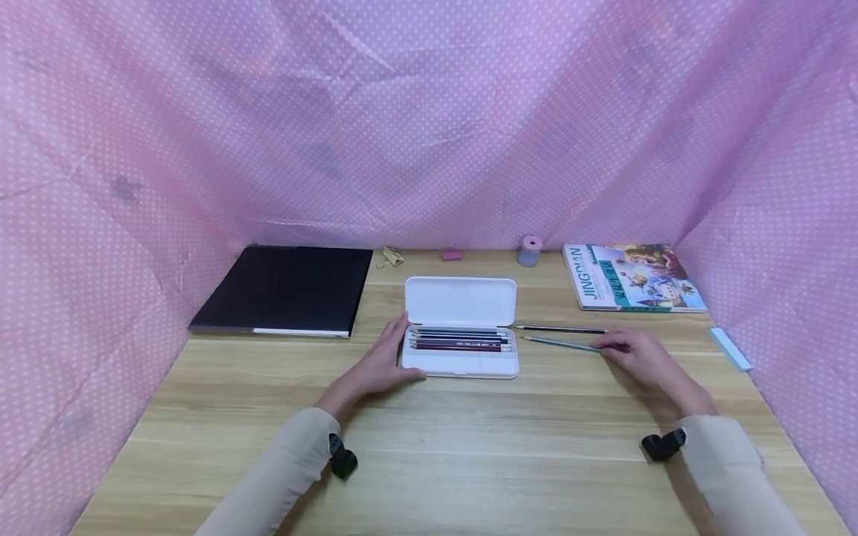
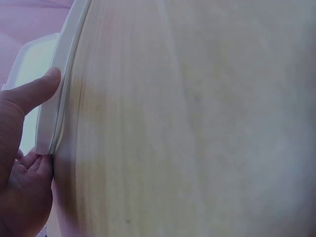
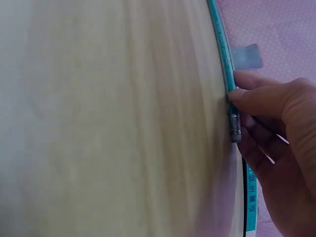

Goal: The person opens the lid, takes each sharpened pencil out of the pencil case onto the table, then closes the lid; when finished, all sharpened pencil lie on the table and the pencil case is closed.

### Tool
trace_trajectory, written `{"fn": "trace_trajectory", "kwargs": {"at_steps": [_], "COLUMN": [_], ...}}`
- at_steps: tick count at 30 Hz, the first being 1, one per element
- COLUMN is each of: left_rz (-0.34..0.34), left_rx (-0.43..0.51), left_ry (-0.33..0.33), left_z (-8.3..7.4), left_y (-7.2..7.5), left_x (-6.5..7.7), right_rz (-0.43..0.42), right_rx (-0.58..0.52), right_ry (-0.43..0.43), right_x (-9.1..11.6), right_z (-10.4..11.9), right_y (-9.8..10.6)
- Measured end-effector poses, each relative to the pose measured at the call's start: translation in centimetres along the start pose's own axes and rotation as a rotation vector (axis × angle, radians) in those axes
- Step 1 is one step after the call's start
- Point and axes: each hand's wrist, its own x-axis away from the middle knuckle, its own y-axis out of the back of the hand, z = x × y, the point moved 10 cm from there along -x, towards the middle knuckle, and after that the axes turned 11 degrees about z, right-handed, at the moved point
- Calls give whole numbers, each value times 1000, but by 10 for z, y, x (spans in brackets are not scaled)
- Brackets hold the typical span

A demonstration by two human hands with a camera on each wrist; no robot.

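Note:
A white pencil case (image 1: 460, 364) lies with its lid (image 1: 460, 301) raised, several dark pencils (image 1: 461, 342) side by side in its tray. At its left end, my left hand (image 1: 383, 362) holds it; the thumb (image 2: 42, 91) presses the front wall and the other fingers go round the corner. My right hand (image 1: 635, 357) pinches a green pencil (image 1: 561, 343) near its eraser end (image 3: 235, 131), between thumb and forefinger. The pencil's point faces the case. Just behind it, a black pencil (image 1: 561, 329) lies on the table, its right end close to my right fingers.
A black folder (image 1: 295, 290) lies at the back left. Along the back stand a gold binder clip (image 1: 391, 257), a pink eraser (image 1: 452, 255) and a pink-topped small container (image 1: 529, 251). A magazine (image 1: 633, 277) and a light-blue bar (image 1: 731, 349) are at right. Pink dotted cloth surrounds the table.

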Motion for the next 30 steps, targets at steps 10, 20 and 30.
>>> {"fn": "trace_trajectory", "kwargs": {"at_steps": [10,20,30], "left_rz": [1,4,3], "left_rx": [-3,6,7], "left_ry": [8,9,10], "left_z": [0,-1,0], "left_y": [0,1,0], "left_x": [0,1,0], "right_rz": [-9,-61,-114], "right_rx": [-10,7,-27], "right_ry": [-10,53,205], "right_x": [-8,-11,-36], "right_z": [-6,8,81], "right_y": [-2,4,5]}}
